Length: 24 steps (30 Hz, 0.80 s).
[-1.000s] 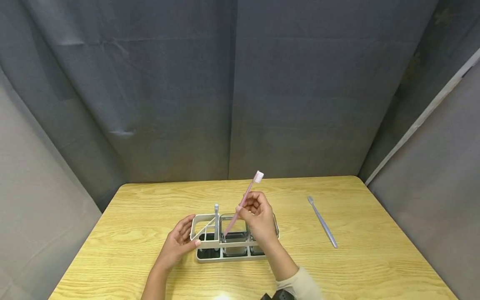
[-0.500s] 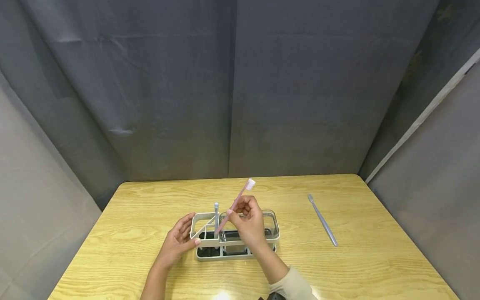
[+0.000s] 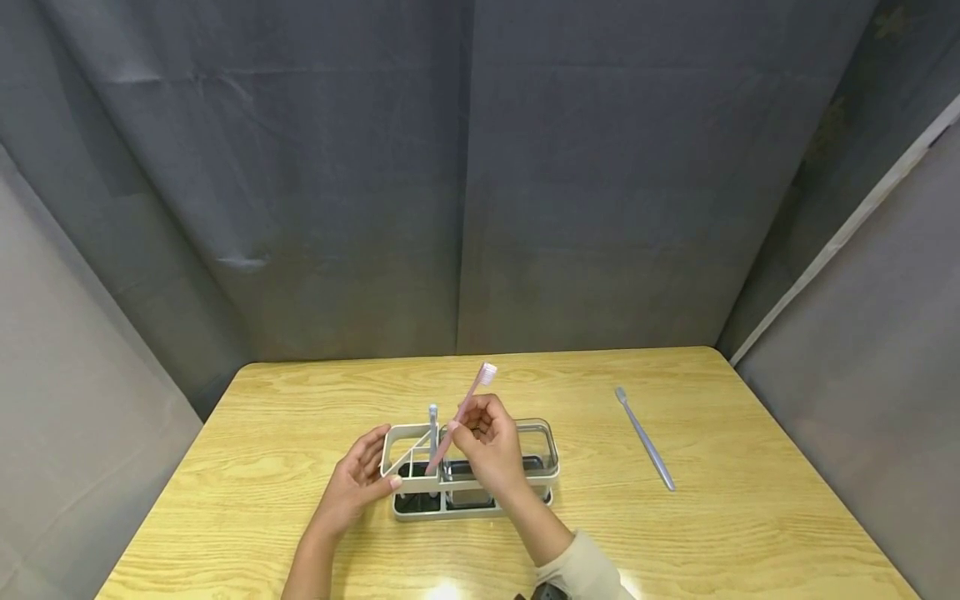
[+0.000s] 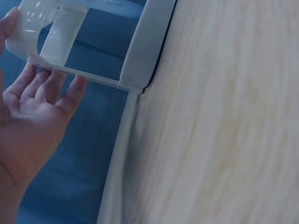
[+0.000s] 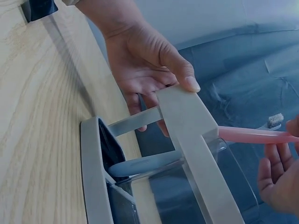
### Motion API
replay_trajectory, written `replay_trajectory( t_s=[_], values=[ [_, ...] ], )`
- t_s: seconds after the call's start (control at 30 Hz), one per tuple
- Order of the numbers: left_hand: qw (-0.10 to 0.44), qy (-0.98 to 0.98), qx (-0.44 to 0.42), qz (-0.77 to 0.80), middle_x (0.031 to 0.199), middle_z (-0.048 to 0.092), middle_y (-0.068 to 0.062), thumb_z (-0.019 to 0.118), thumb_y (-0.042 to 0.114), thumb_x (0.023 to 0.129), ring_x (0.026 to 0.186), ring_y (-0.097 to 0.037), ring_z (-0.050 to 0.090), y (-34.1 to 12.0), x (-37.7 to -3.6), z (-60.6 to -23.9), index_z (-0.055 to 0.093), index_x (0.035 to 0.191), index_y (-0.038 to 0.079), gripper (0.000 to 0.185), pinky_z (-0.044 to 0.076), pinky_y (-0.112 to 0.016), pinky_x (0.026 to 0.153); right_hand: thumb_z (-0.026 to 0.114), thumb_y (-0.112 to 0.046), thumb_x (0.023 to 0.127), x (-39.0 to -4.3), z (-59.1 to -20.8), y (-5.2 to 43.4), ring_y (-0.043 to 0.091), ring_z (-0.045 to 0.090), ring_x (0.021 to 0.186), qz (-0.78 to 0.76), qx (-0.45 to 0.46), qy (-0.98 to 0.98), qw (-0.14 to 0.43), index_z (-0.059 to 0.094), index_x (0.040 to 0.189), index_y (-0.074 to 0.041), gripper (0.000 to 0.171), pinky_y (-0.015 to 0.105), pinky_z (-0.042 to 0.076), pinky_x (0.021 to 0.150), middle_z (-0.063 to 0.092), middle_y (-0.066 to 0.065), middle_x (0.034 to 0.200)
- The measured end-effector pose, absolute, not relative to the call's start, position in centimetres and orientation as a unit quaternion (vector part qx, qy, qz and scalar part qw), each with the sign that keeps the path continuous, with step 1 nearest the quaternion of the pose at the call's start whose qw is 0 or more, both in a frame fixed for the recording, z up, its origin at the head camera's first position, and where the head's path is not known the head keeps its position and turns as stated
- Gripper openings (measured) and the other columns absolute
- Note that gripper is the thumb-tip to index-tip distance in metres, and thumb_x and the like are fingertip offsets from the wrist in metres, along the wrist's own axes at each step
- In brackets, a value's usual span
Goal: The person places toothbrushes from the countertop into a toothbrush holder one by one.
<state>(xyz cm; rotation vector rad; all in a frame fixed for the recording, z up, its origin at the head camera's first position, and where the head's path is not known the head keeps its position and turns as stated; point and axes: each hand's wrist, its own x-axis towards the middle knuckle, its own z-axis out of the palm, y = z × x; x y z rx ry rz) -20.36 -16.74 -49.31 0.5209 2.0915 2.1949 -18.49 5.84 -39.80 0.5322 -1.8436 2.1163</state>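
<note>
On the desk, my left grip held a rack; my right grip pinched a slanted pink toothbrush.

- Head: looks forward and down from above, well back, across the table to the curtain.
- Left wrist: close, rolled sideways, facing the rack and left hand.
- Right wrist: close, likewise rolled, facing the same rack and hand, which all three views share.
</note>
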Motion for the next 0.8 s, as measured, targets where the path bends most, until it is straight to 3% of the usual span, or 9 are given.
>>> replay_trajectory(
  t_s=[0.4, 0.8],
  values=[
    [0.034, 0.684, 0.172, 0.709, 0.145, 0.031, -0.018, 0.069, -0.002, 0.079, 0.132, -0.031, 0.029, -16.80, -20.44, -49.50, 0.032, 0.142, 0.004, 0.074, 0.022, -0.041, 0.104, 0.059, 0.010, 0.082, -18.38, -40.15, 5.26, 0.022, 0.051, 0.077, 0.689, 0.199, -0.688, 0.107, 0.051, 0.095, 0.012, 0.015, 0.028, 0.045, 0.068, 0.055, 0.018, 0.083],
    [0.039, 0.680, 0.166, 0.713, 0.146, 0.031, -0.017, 0.070, -0.002, 0.078, 0.132, -0.030, 0.028, -16.81, -20.42, -49.48, 0.032, 0.142, 0.004, 0.074, 0.021, -0.041, 0.104, 0.059, 0.009, 0.080, -18.23, -39.76, 5.44, 0.021, 0.051, 0.070, 0.634, 0.194, -0.746, 0.054, 0.057, 0.087, 0.008, 0.007, 0.022, 0.044, 0.061, 0.057, 0.013, 0.081]
  ],
)
